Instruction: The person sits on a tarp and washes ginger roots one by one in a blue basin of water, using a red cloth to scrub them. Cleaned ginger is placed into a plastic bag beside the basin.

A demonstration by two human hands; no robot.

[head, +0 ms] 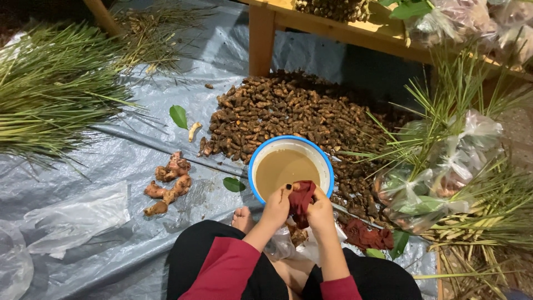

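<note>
Cloth: a dark red cloth (301, 201) is being gripped between both hands at the near rim of the basin, seemingly so that any drips are falling back into it.
Left hand: the left hand (277, 206) is closing around the cloth's left side, fingers curled over it.
Right hand: the right hand (321, 212) is clenching the cloth's right side, touching the other hand.
Basin: a blue-rimmed white basin (325, 161) of muddy brown water is sitting on the floor just ahead of the person's knees.
Roots: a heap of small brown roots (288, 114) is lying right behind the basin, within easy reach; a few cleaner, paler roots (169, 183) are lying apart on the left.
Second cloth: another red cloth (367, 235) is lying beside the right knee.
Ground cover: a grey plastic sheet (111, 244) is keeping everything off the floor.
Surroundings: green stalks (50, 100) are lying at the left, tied plastic bags (438, 183) at the right, and a wooden bench (333, 28) is standing behind.
</note>
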